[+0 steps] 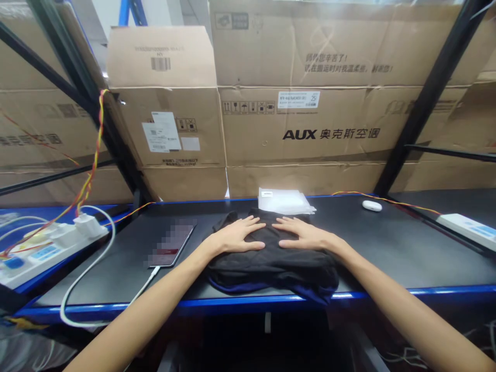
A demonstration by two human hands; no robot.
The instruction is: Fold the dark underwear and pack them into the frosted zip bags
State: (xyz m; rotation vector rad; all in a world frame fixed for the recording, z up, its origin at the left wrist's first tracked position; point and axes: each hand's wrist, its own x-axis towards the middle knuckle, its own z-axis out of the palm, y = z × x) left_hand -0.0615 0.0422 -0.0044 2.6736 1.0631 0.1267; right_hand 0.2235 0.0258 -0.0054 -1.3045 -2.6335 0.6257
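A dark, folded piece of fabric (267, 271) lies bunched at the front edge of the table, with a bluish lower edge. My left hand (239, 235) rests flat on its left half, fingers spread. On the right half lies my right hand (302, 233), also flat with the fingers apart. The two hands face each other with a small gap between them. Just behind the fabric sits a stack of clear plastic bags (284, 200) with a small label. Whether the fabric is a garment or a bag I cannot tell.
Left of the fabric, a phone (174, 247) lies plugged into a white cable (112, 243). Power strips (50, 248) stand at the far left and right. A small white case (372, 206) sits at the back right. Large cardboard boxes (310, 155) and black posts (426, 98) bound the table.
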